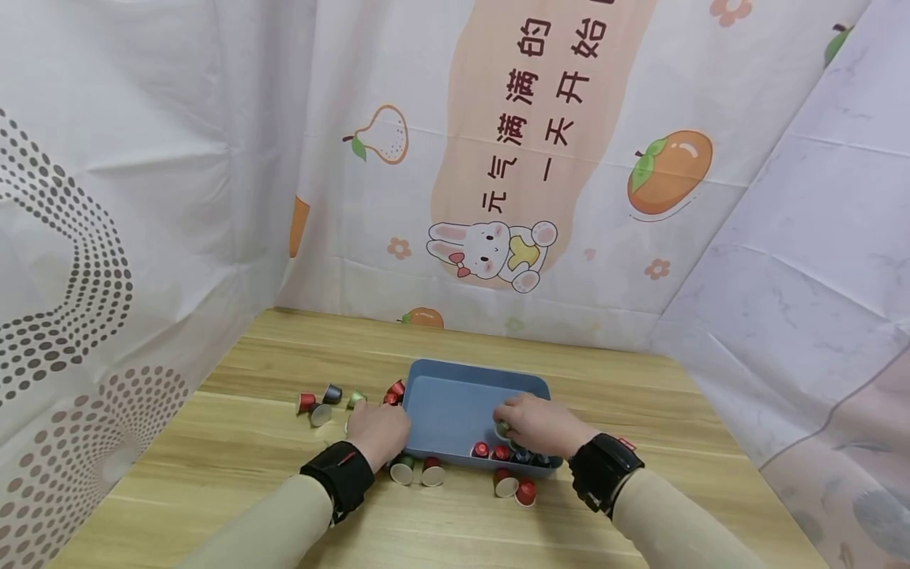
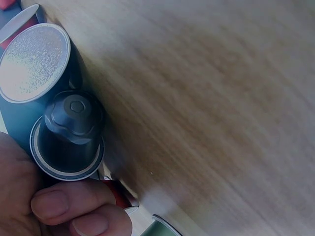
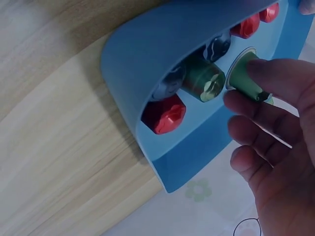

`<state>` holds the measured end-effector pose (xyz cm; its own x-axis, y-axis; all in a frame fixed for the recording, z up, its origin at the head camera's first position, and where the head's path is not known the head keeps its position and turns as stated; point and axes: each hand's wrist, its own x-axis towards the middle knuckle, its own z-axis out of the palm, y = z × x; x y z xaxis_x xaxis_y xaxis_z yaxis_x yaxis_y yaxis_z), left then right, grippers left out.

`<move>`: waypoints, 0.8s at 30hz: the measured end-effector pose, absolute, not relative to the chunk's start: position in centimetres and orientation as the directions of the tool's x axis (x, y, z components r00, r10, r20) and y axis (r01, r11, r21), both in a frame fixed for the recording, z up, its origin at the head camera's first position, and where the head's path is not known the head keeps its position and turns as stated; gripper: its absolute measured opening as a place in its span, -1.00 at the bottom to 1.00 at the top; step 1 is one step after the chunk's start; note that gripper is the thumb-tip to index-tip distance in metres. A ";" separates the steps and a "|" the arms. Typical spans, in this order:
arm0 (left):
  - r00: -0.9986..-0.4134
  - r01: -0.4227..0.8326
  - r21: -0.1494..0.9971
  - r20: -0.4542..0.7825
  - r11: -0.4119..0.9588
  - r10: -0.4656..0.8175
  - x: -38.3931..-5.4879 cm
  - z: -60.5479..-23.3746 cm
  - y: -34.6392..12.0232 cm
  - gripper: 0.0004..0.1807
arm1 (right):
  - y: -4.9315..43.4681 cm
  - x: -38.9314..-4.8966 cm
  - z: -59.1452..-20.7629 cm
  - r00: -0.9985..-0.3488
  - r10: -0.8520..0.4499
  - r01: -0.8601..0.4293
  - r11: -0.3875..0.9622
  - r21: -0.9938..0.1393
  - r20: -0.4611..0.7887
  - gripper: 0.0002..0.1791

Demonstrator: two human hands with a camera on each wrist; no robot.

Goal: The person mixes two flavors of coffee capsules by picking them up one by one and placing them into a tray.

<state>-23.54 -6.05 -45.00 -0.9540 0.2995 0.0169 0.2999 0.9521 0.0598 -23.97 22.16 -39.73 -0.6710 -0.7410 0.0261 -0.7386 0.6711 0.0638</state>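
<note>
The right hand [image 1: 543, 423] pinches a green capsule [image 3: 243, 81] between thumb and index finger, inside the near right part of the blue tray [image 1: 444, 411]. The held capsule's wide rim faces the near wall and its narrow end points away from that wall, so its long axis runs roughly across the tray; its exact tilt cannot be told. The left hand [image 1: 378, 433] is just left of the tray with bent fingers beside a dark capsule [image 2: 74, 115], whose fluted narrow end points up; whether it grips anything cannot be told.

Along the near wall stands a row of glossy, tapered capsules: at its right end a faceted red capsule [image 3: 165, 115], then dark, green, dark and red ones, narrow ends away from the wall.

Outside the near wall, a red-sided capsule [image 1: 432, 472] shows its pale, flat lid, while another red capsule [image 1: 526, 494] farther right stands rim down. More capsules lie loose at the left, including a dark-sided one [image 1: 332, 394]. The smooth, round-cornered tray rests on a wood-grained table [image 1: 675, 427] before a creased, fruit-printed curtain [image 1: 355, 237].
</note>
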 end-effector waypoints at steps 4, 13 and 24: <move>-0.953 0.302 0.063 0.025 0.951 0.301 -23.4 -45.0 -6.0 -0.58 | 22.1 -24.0 -40.1 -0.649 -0.759 -0.753 0.650 0.104 0.047 -0.86; -0.953 0.303 0.068 0.032 0.950 0.302 -23.4 -44.9 -6.0 -0.58 | 22.0 -24.1 -41.0 -0.623 -0.781 -0.769 0.623 0.142 0.047 -0.85; -0.955 0.297 0.060 0.012 0.953 0.297 -23.5 -44.8 -6.0 -0.60 | 22.2 -24.2 -41.6 -0.608 -0.791 -0.775 0.609 0.171 0.061 -0.84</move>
<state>-23.49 -5.97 -44.81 -0.9548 0.2970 0.0119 0.2971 0.9530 0.0599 -24.15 22.22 -41.55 -0.6082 -0.7914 0.0608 -0.7749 0.6086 0.1709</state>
